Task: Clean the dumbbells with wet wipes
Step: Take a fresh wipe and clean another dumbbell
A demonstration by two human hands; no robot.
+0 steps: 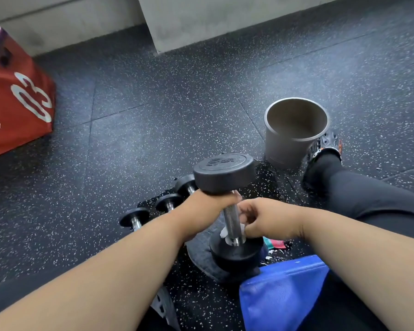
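Observation:
A black dumbbell (225, 172) with a knurled steel handle stands upright on a grey cloth (202, 253) on the floor. My left hand (206, 210) grips the top of the handle, just under the upper head. My right hand (264, 218) presses a white wet wipe (225, 231) around the lower part of the handle. Three smaller dumbbells (169, 203) lie side by side on the floor to the left, partly hidden behind my left arm. A wipes packet (276, 244) shows below my right wrist.
A grey metal bucket (295, 132) stands to the right, next to my outstretched leg and patterned shoe (326, 145). A red box marked 03 (17, 99) sits far left. A blue pad (282, 290) lies near my lap. Concrete walls rise behind the speckled rubber floor.

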